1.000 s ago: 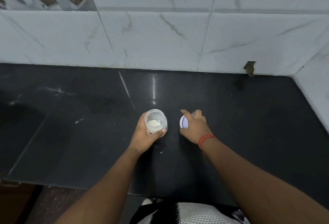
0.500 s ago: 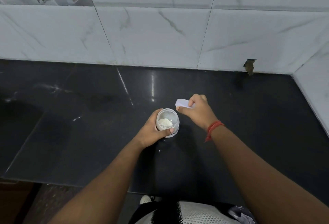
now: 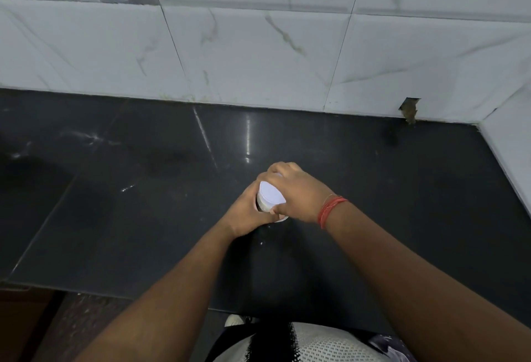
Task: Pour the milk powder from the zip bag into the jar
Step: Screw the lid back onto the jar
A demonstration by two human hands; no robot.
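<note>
A small clear jar (image 3: 263, 204) stands on the black counter (image 3: 143, 203), mostly hidden by my hands. My left hand (image 3: 247, 213) wraps around its side. A white lid (image 3: 270, 193) sits on top of the jar, and my right hand (image 3: 296, 192) grips that lid from above and from the right. The powder inside is covered by the lid. No zip bag is in view.
White marble-look wall tiles (image 3: 258, 45) rise behind the counter, and a side wall (image 3: 514, 149) closes it at the right. A chipped hole (image 3: 409, 108) sits at the tile base. The counter's front edge (image 3: 115, 294) runs near my body.
My right hand picked the white lid up from the counter, carried it left and set it on the jar. The jar shifted slightly right in my left hand.
</note>
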